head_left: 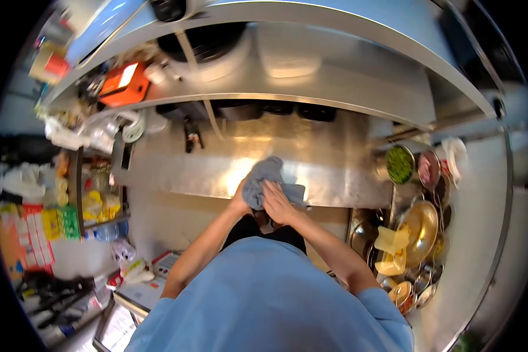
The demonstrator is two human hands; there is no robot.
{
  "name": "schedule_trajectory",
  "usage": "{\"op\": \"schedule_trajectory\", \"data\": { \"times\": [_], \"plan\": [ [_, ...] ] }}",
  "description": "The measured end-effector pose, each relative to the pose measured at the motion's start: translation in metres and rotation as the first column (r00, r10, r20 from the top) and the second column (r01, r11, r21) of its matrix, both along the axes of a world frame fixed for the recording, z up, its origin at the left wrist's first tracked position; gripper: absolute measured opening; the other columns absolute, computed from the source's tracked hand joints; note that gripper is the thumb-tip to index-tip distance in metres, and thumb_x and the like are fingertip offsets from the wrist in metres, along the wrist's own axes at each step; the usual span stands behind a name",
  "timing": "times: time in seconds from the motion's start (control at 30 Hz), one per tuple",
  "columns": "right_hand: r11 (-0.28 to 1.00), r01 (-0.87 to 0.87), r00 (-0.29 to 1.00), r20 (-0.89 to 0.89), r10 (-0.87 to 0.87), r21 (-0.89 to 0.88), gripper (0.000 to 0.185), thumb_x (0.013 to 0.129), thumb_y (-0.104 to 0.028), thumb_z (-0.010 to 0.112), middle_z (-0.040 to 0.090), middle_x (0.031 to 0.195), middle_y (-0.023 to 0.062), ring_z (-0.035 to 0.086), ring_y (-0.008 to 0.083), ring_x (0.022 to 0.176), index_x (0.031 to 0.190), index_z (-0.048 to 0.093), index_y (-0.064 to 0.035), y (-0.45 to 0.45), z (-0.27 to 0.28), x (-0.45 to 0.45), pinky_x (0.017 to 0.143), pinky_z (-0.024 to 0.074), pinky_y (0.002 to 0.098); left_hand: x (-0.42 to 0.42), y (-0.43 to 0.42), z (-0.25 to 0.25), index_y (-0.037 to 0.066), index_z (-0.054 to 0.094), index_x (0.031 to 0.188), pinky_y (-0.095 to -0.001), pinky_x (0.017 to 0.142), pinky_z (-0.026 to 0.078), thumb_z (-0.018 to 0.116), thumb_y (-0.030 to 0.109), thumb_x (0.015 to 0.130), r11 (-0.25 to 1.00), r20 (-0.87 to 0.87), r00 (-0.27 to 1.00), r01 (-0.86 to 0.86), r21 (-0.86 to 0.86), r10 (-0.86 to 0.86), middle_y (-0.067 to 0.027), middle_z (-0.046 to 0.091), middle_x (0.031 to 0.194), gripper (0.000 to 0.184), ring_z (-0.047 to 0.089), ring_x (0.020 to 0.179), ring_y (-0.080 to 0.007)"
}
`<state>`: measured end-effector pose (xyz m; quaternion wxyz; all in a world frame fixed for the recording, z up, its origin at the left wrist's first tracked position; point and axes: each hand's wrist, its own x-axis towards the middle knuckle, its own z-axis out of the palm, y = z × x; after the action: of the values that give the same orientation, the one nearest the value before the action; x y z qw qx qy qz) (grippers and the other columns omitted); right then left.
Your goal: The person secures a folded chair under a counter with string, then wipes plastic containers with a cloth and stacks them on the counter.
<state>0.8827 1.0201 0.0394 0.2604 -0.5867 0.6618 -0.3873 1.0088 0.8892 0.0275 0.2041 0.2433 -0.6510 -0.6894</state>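
Observation:
A crumpled grey-blue cloth [264,179] is bunched between my two hands at the front edge of a steel counter [328,158]. My left hand [239,200] grips it from the left side, with its fingers mostly hidden in the folds. On the right, my right hand [277,202] presses on the cloth, fingers close together and curled against it. One flap of the fabric hangs out to the right, beyond my right hand.
Dark containers [317,111] line the counter's back under a steel shelf [346,76]. A black-handled tool [191,135] lies at the left. Chopped greens [399,164] fill a pot on the right, near a large metal bowl [422,232]. An orange box [124,84] sits on the shelf.

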Motion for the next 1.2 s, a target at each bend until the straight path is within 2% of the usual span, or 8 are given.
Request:
{"op": "schedule_trajectory", "data": {
  "times": [0.13, 0.3, 0.4, 0.57, 0.63, 0.87, 1.07, 1.2],
  "plan": [
    [0.990, 0.143, 0.901, -0.412, -0.133, -0.007, 0.041, 0.092, -0.015, 0.058, 0.058, 0.121, 0.0224, 0.051, 0.0396, 0.123, 0.127, 0.056, 0.0059, -0.032, 0.004, -0.077, 0.114, 0.0297, 0.0589, -0.003, -0.012, 0.107, 0.001, 0.045, 0.145, -0.0282, 0.062, 0.061, 0.044, 0.000, 0.101, 0.919, 0.373, 0.880, 0.156, 0.361, -0.296, -0.0121, 0.069, 0.114, 0.044, 0.072, 0.091, -0.0202],
    [0.921, -0.231, 0.820, -0.572, 0.012, -0.312, 0.049, 0.085, -0.031, 0.071, 0.065, 0.107, 0.0194, 0.063, 0.0369, 0.106, 0.122, 0.058, -0.0014, -0.054, 0.086, -0.055, 0.099, 0.0483, 0.0485, -0.009, -0.061, 0.114, -0.001, 0.058, 0.124, -0.0334, 0.059, 0.057, 0.042, -0.002, 0.101, 0.845, 0.472, 0.811, 0.488, -0.218, -0.346, -0.0173, 0.071, 0.100, 0.028, 0.072, 0.081, -0.0205],
    [0.915, -0.302, 0.886, -0.276, 0.373, 0.268, 0.057, 0.083, -0.041, 0.076, 0.069, 0.087, 0.0183, 0.068, 0.0390, 0.084, 0.125, 0.060, -0.0060, -0.075, 0.113, -0.104, 0.081, 0.0560, 0.0458, 0.000, -0.075, 0.132, -0.004, 0.064, 0.108, -0.0354, 0.059, 0.054, 0.048, -0.004, 0.099, 0.695, 0.526, 0.773, 0.594, -0.404, -0.355, -0.0167, 0.071, 0.080, 0.019, 0.068, 0.063, -0.0211],
    [0.983, 0.174, 0.985, 0.031, -0.172, -0.062, 0.048, 0.079, -0.033, 0.085, 0.074, 0.086, 0.0167, 0.071, 0.0339, 0.078, 0.115, 0.068, -0.0050, -0.073, 0.067, -0.115, 0.073, 0.0570, 0.0406, 0.013, -0.091, 0.156, -0.005, 0.062, 0.114, -0.0292, 0.057, 0.052, 0.052, 0.005, 0.104, 0.917, 0.290, 0.949, 0.217, -0.334, -0.119, -0.0140, 0.072, 0.079, 0.017, 0.063, 0.058, -0.0144],
    [0.791, 0.612, 0.570, 0.687, -0.451, 0.011, 0.044, 0.077, -0.023, 0.086, 0.076, 0.092, 0.0127, 0.073, 0.0243, 0.081, 0.111, 0.070, -0.0001, -0.080, 0.037, -0.086, 0.074, 0.0564, 0.0350, 0.008, -0.079, 0.134, -0.002, 0.063, 0.116, -0.0256, 0.056, 0.049, 0.053, 0.008, 0.105, 0.989, 0.123, 0.992, 0.019, -0.148, 0.000, -0.0099, 0.073, 0.082, 0.018, 0.059, 0.058, -0.0099],
    [0.657, 0.570, -0.396, 0.866, -0.306, 0.493, 0.041, 0.085, -0.009, 0.080, 0.071, 0.113, 0.0114, 0.069, 0.0223, 0.098, 0.122, 0.065, 0.0014, -0.066, 0.042, -0.037, 0.081, 0.0569, 0.0355, -0.042, -0.045, 0.096, -0.001, 0.058, 0.119, -0.0249, 0.053, 0.045, 0.052, 0.013, 0.107, 0.978, -0.118, 0.972, -0.198, 0.062, 0.204, -0.0113, 0.073, 0.086, 0.019, 0.059, 0.058, -0.0110],
    [0.699, 0.614, 0.123, 0.830, -0.544, 0.367, 0.044, 0.078, -0.010, 0.084, 0.074, 0.104, 0.0095, 0.070, 0.0218, 0.095, 0.118, 0.068, -0.0004, -0.029, 0.033, -0.007, 0.086, 0.0561, 0.0382, -0.060, -0.058, 0.066, -0.001, 0.055, 0.122, -0.0268, 0.072, 0.052, 0.058, 0.013, 0.104, 0.968, -0.002, 0.968, -0.250, -0.025, 0.250, -0.0150, 0.073, 0.098, 0.023, 0.068, 0.083, -0.0170],
    [0.840, 0.447, 0.882, -0.307, -0.357, 0.308, 0.041, 0.075, -0.022, 0.083, 0.071, 0.101, 0.0249, 0.068, 0.0434, 0.090, 0.109, 0.072, -0.0022, 0.035, 0.063, -0.108, 0.078, 0.0541, 0.0490, -0.046, -0.082, 0.149, 0.001, 0.052, 0.139, -0.0452, 0.097, 0.053, 0.083, 0.024, 0.082, 0.522, 0.108, 0.992, 0.062, -0.851, 0.058, -0.0227, 0.064, 0.129, 0.068, 0.063, 0.121, -0.0364]
  ]
}}
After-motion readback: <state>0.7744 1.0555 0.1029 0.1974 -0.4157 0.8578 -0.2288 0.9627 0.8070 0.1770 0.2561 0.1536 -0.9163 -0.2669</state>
